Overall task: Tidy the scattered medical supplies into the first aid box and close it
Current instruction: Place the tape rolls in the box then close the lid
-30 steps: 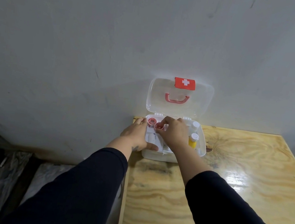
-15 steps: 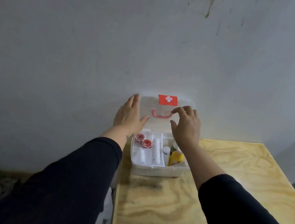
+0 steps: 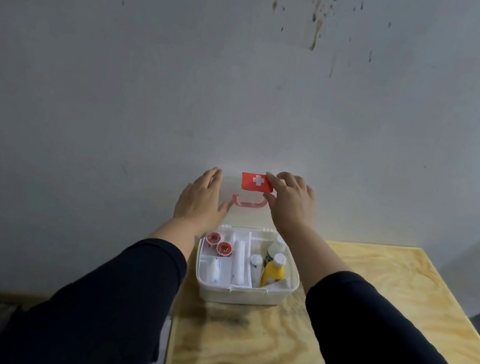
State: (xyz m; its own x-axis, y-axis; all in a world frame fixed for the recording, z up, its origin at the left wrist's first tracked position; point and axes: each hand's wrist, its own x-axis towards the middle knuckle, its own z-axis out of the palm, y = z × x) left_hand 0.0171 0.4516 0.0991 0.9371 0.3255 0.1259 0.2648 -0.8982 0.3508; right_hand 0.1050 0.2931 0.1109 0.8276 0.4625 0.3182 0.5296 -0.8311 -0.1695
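Note:
The white first aid box [image 3: 245,294] stands open on the wooden table [image 3: 373,287], close to the wall. Its clear lid [image 3: 245,216] is upright, with a red cross latch [image 3: 257,182] and a pink handle [image 3: 249,204]. My left hand [image 3: 200,200] grips the lid's left edge, thumb in front. My right hand [image 3: 290,206] holds the lid's top right, with fingertips at the latch. Inside lie two red-capped items [image 3: 223,248], white bandage rolls [image 3: 238,264], a yellow bottle [image 3: 274,271] and small white bottles [image 3: 255,264].
A stained grey wall [image 3: 248,88] rises directly behind the box. The table's left edge [image 3: 168,344] runs just left of the box, with dark floor and clutter below it. Bare tabletop extends right of the box and in front of it.
Both hands left the box's inside and rose to the upright lid. They have since slid higher, the right one reaching the red latch. The view tilted upward.

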